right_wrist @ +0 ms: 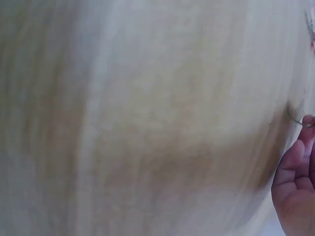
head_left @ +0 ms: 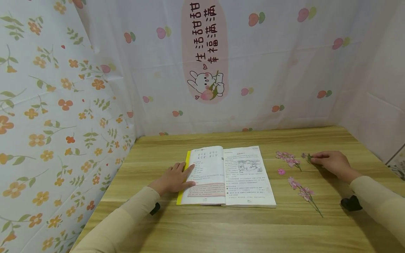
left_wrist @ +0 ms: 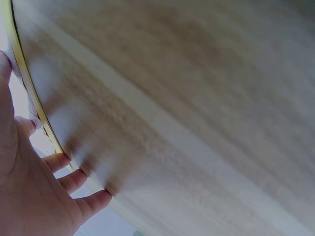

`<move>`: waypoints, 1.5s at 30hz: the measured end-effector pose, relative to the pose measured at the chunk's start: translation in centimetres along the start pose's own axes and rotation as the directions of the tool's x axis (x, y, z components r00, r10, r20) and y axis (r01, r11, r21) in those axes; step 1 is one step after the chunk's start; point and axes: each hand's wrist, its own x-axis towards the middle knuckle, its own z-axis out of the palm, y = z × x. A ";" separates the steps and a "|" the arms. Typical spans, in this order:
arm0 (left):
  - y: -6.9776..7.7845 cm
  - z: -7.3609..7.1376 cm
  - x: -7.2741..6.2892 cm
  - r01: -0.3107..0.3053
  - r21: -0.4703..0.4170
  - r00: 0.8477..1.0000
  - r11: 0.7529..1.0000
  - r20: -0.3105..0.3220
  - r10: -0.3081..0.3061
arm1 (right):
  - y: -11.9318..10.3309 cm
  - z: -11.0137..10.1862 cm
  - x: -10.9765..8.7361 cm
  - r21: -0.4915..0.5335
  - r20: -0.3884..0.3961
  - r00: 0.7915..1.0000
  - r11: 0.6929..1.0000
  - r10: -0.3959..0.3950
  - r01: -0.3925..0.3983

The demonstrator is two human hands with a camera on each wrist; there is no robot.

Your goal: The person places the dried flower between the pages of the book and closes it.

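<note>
An open book [head_left: 246, 182] with a yellow cover edge lies flat on the table. My left hand [head_left: 175, 178] rests along its left side, thumb and index finger on the page. In the left wrist view the other fingertips [left_wrist: 102, 197] touch the wood beside the yellow edge. To the right of the book, my right hand [head_left: 333, 163] pinches a small sprig with purple flowers [head_left: 308, 157] between thumb and fingertips. A thin curved stem [right_wrist: 294, 117] shows at those fingertips in the right wrist view.
Left of the right hand lie a pink flower sprig [head_left: 288, 159], a single pink blossom [head_left: 281, 172] and a longer pink sprig [head_left: 304, 192]. More greenery [head_left: 395, 161] stands at the table's right edge. Patterned curtains [head_left: 269, 70] hang behind the wooden table [head_left: 202, 228] and to its left.
</note>
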 end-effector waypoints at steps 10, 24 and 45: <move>-0.1 0.0 0.1 -0.005 -0.005 1.000 1.000 -0.006 0.005 | -1.9 0.0 0.6 0.146 0.063 0.998 0.989 0.015 -0.024; 0.0 -0.2 -0.1 -0.001 -0.010 1.000 1.000 -0.005 0.001 | -7.5 2.2 0.5 0.445 0.178 0.983 0.895 -0.050 -0.036; -0.1 0.0 -0.1 -0.006 -0.035 1.000 0.999 -0.010 0.006 | -15.2 6.5 -0.8 0.483 0.359 0.933 0.861 -0.028 -0.161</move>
